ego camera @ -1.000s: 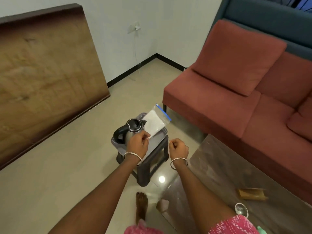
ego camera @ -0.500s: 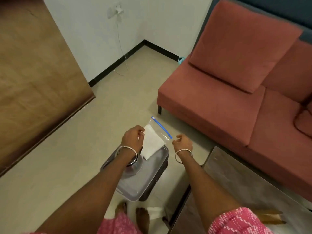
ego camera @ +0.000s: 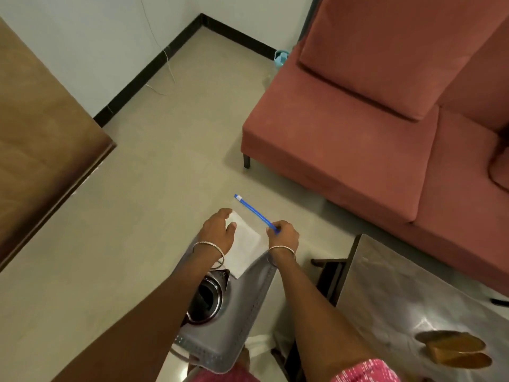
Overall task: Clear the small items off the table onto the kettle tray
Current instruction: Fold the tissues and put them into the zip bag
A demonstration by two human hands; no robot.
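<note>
A clear zip bag (ego camera: 246, 244) with a blue seal strip and white contents lies across the far end of the grey kettle tray (ego camera: 242, 312). My left hand (ego camera: 219, 230) grips the bag's left edge with thumb on top. My right hand (ego camera: 285, 234) pinches the near end of the blue strip. A steel kettle (ego camera: 208, 297) with its lid open stands on the tray, partly hidden under my left forearm.
A glass-topped table (ego camera: 399, 304) sits at the lower right with a brown wooden item (ego camera: 454, 347) on it. A red sofa (ego camera: 371, 119) fills the upper right. A wooden panel (ego camera: 41, 133) leans at the left. A cable trails along the wall.
The view has dropped closer over the tray. My right hand moved in and took hold of the bag's blue strip; my left hand stays on the bag.
</note>
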